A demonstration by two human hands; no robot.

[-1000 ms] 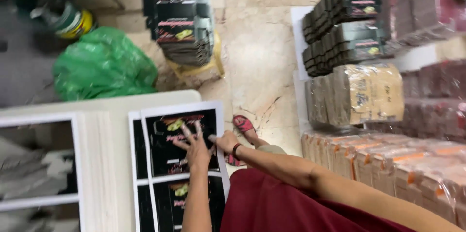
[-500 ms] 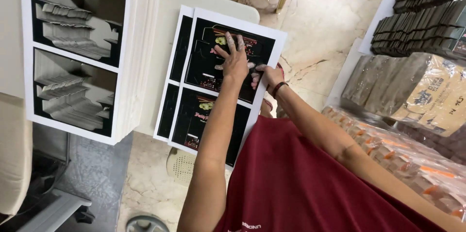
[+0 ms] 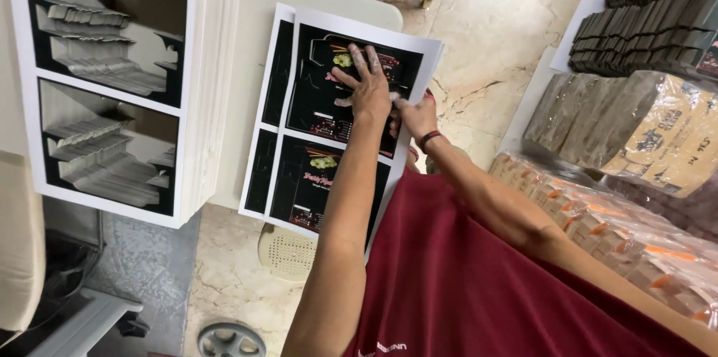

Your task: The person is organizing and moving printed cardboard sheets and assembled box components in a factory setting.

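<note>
The left hand lies flat, fingers spread, on the top printed sheet — black box artwork with a white border — on a small stack at the edge of the pale table. The right hand touches the sheet's right edge; whether its grip pinches the sheet I cannot tell. To the left stands a taller stack of grey-printed sheets. At right — brown wrapped bundles above orange-marked packs.
</note>
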